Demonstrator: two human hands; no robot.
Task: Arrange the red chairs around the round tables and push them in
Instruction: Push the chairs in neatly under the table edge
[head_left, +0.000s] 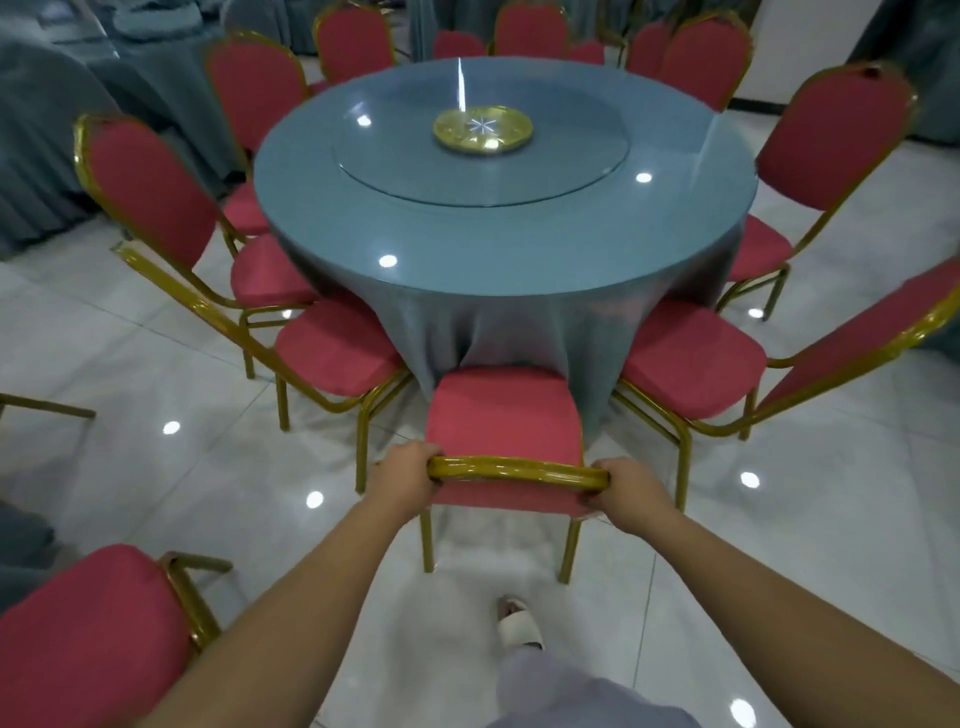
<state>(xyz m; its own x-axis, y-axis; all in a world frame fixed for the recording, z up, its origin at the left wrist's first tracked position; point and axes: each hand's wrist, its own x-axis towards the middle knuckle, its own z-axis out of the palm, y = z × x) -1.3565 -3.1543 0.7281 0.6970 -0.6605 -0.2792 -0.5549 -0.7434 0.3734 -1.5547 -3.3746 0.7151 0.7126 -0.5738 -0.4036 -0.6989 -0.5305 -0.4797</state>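
While the left hand (408, 470) and the right hand (626, 486) each curl round one end of the gold top rail of a red chair (504, 415), its seat points at the round table (498, 223), front edge at the hanging blue-grey tablecloth (498, 332). Close on either side sit a left chair (337, 348) and a right chair (691, 358), seats angled inward and leaving a narrow gap, while a spare chair (88, 634) stands apart beside the left arm. The gripped chair has a padded red seat and back on a shiny gold metal frame.
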